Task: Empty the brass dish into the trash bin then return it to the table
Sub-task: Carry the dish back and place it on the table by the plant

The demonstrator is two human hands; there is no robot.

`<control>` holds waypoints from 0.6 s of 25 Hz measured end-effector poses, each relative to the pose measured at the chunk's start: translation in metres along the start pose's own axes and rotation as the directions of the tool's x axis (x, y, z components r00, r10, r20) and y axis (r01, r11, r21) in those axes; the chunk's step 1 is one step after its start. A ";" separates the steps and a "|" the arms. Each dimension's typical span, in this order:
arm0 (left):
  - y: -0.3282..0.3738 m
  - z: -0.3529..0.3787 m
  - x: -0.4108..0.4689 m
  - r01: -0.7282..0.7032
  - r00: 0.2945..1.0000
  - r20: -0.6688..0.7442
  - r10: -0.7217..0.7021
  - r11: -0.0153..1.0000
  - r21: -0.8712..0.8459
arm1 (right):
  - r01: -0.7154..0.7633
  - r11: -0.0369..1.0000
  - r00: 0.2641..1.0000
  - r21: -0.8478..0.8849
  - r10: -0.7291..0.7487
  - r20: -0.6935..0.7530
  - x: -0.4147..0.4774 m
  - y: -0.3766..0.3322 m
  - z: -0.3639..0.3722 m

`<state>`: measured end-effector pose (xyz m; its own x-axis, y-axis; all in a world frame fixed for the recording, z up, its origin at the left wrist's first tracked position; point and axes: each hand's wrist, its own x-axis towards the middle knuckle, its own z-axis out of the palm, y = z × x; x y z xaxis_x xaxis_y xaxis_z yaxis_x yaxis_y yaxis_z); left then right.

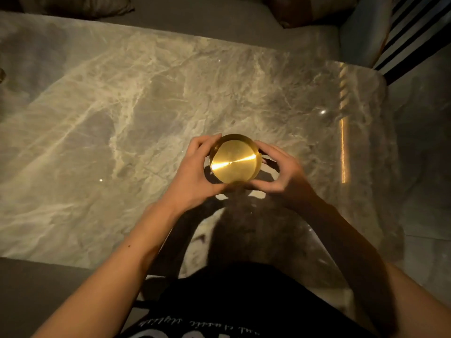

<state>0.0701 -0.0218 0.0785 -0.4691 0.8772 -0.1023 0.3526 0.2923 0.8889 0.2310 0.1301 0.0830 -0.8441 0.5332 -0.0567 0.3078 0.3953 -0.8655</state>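
Both forearms reach forward over the marble table point(122, 118), and the brass dish point(234, 160) sits between the hands near the table's middle, open side up. The left hand point(195, 174) cups its rim from nine o'clock, fingers curled; the right hand point(280, 174) clasps it from three o'clock.

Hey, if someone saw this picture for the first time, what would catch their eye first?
The shiny brass dish stands out first, glowing gold near the middle with a bright streak of light across its bare inside. The left hand and right hand cup it from either side over the marble table, whose pale veins fill most of the view. A dark shadow falls on the tabletop below the hands.
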 end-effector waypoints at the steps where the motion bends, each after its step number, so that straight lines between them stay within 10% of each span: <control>1: -0.008 -0.015 -0.004 0.003 1.000 -0.001 -0.003 1.000 -0.008 | 0.012 1.000 1.000 -0.006 -0.012 -0.006 0.005 -0.009 0.015; 15: -0.035 -0.094 -0.048 0.097 0.963 -0.252 -0.093 0.995 0.001 | 0.001 0.998 0.982 0.064 -0.012 0.186 0.055 -0.067 0.083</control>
<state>0.0044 -0.1097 0.0945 -0.6887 0.7218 -0.0688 0.3068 0.3762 0.8743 0.1277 0.0707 0.0969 -0.9148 0.3799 -0.1374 0.2787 0.3471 -0.8955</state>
